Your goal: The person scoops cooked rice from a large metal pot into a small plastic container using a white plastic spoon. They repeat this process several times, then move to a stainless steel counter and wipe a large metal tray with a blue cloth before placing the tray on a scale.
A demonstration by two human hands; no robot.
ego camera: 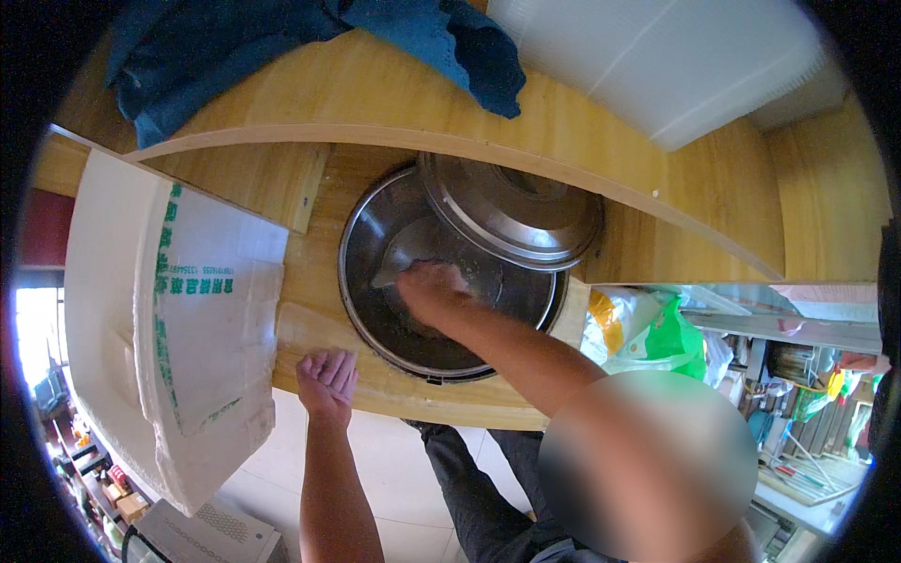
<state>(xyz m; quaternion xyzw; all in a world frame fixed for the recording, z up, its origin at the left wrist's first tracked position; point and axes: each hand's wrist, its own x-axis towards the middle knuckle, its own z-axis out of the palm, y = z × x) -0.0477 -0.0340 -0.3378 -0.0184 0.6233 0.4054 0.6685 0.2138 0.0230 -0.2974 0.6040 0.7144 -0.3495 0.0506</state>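
My right hand (433,288) reaches down inside a round stainless steel pot (350,299), which is set into the wooden counter (313,281). A pale, translucent object (386,276) shows by its fingers; whether the hand grips it cannot be made out. Over the upper right of the opening leans a steel lid (521,211), tilted and partly under the shelf. My left hand (328,380) rests near the counter's front edge, left of the pot, its fingers curled in and nothing visible in them.
A white foam box (211,317) with green writing stands at the left. Above the pot runs a wooden shelf (394,91) bearing a dark blue cloth (232,63) and a translucent white sheet (633,56). Plastic bags (669,338) lie at the right.
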